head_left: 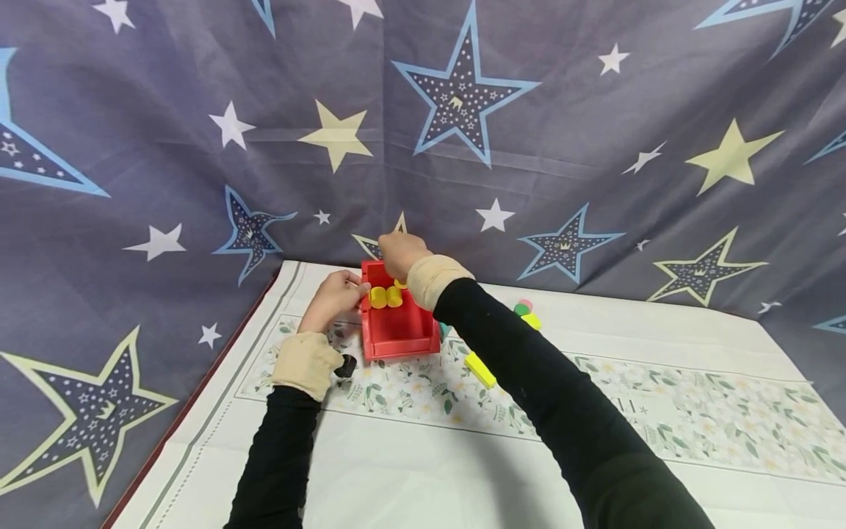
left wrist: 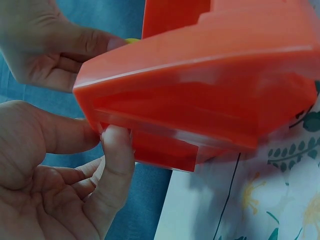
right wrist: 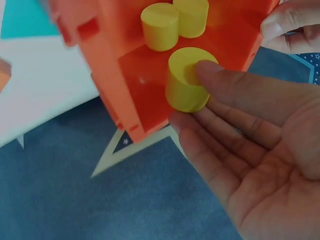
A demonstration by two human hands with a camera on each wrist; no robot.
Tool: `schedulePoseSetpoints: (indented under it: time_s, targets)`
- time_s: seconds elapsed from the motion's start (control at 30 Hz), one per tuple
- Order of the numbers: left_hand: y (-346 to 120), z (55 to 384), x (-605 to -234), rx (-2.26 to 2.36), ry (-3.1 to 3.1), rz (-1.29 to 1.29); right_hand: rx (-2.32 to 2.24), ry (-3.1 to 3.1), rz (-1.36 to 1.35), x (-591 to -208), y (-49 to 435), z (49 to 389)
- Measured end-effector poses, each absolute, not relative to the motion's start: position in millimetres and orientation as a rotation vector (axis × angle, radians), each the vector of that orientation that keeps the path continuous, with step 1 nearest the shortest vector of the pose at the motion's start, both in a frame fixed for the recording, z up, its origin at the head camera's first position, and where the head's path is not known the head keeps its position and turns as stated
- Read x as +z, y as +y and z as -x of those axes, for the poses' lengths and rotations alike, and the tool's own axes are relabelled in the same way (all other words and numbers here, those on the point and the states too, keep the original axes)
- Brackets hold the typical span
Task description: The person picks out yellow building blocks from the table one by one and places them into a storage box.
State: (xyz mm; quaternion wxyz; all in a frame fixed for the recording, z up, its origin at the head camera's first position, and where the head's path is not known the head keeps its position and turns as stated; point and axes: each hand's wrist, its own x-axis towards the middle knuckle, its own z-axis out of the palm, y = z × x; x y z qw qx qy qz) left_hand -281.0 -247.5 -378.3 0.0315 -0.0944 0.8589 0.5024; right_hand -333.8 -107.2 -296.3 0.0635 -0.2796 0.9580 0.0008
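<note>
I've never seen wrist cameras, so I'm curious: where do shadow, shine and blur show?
Head view: a soft shadow on the white tablecloth; left wrist view: dim, with shine along an edge of the red bin; right wrist view: also dim, the orange thing at the left edge blurred, the lowest yellow cylinder sharper.

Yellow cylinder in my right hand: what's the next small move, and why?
Probably set the held cylinder beside the two other cylinders in the red bin: your right hand pinches it near the bin's far end, and your left hand grips the bin's side.
</note>
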Motion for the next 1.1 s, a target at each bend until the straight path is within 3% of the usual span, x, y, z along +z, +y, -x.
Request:
schedulePoseSetpoints:
  time_s: [0.6, 1.1]
  targets:
    - [-248, 281, -380, 1.576, 2.631, 0.293, -0.036, 3.009, 0.570, -326, -135, 335]
    - [-248, 282, -380, 1.573, 2.654, 0.266, -0.010, 3.008, 0.533, -341, -138, 338]
